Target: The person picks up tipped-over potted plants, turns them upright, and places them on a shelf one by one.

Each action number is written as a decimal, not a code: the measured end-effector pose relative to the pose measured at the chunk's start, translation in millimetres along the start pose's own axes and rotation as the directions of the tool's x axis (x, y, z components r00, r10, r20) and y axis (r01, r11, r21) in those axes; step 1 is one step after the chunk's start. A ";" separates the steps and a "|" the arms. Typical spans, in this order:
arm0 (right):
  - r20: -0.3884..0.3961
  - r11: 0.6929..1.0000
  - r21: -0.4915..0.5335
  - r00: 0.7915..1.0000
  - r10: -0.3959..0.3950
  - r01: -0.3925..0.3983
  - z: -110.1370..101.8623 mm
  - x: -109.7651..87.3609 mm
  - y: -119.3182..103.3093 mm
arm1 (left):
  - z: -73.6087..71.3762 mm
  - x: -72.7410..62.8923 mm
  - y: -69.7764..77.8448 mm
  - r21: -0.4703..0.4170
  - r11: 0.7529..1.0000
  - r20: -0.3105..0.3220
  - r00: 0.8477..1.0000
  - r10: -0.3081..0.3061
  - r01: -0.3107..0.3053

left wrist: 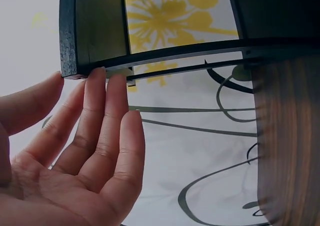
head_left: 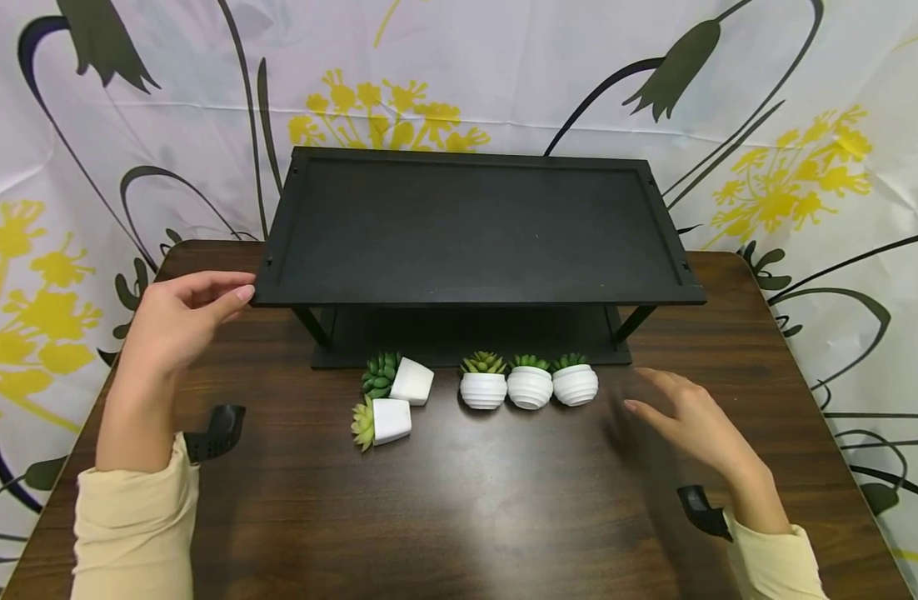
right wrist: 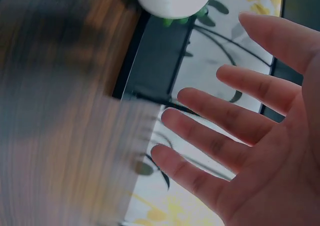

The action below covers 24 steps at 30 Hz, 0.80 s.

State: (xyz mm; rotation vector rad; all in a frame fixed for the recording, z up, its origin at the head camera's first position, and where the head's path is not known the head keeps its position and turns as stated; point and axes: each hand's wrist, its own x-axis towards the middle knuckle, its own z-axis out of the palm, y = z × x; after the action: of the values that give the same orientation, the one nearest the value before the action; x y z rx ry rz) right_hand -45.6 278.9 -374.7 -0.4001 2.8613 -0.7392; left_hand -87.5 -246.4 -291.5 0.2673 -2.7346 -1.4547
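A black two-tier shelf point(head_left: 466, 229) stands on the wooden table. My left hand point(head_left: 177, 321) pinches its left front corner, thumb on the upper side and fingertips point(left wrist: 95, 81) at the lower side of the top board. Over the table to the right of the shelf, my right hand point(head_left: 699, 429) is held with fingers spread and holds nothing. Nearest to it is a ribbed white pot with a green succulent point(head_left: 575, 385). Two similar potted succulents, a middle one point(head_left: 530, 387) and a left one point(head_left: 483, 390), stand beside it in a row.
Two smooth white pots lie tipped over left of the row: an upper one point(head_left: 411, 382) with a dark green succulent and a lower one point(head_left: 391, 421) with a light green one. Behind the table point(head_left: 444, 517) hangs a floral curtain point(head_left: 504, 75).
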 end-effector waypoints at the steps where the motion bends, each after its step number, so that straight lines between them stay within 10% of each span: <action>1: 0.000 1.000 0.010 1.000 -0.006 0.006 1.1 1.7 -1.5 | 0.2 0.6 -0.1 -0.014 1.000 0.004 1.000 -0.010 0.010; 10: -0.002 0.996 0.088 1.000 -0.026 0.027 11.6 21.0 -14.0 | 3.2 2.3 -0.7 -0.081 0.996 0.000 1.000 -0.031 0.031; 24: 0.134 0.979 0.100 0.977 0.166 -0.180 23.6 51.1 -18.5 | 6.0 2.3 -1.0 -0.032 0.999 -0.011 1.000 -0.009 0.009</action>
State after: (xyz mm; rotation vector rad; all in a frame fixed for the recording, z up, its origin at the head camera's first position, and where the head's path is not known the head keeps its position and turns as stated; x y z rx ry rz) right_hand -85.0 237.5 -390.4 -0.1718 2.6806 -0.8057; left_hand -90.3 -242.4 -295.9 0.2861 -2.7022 -1.4934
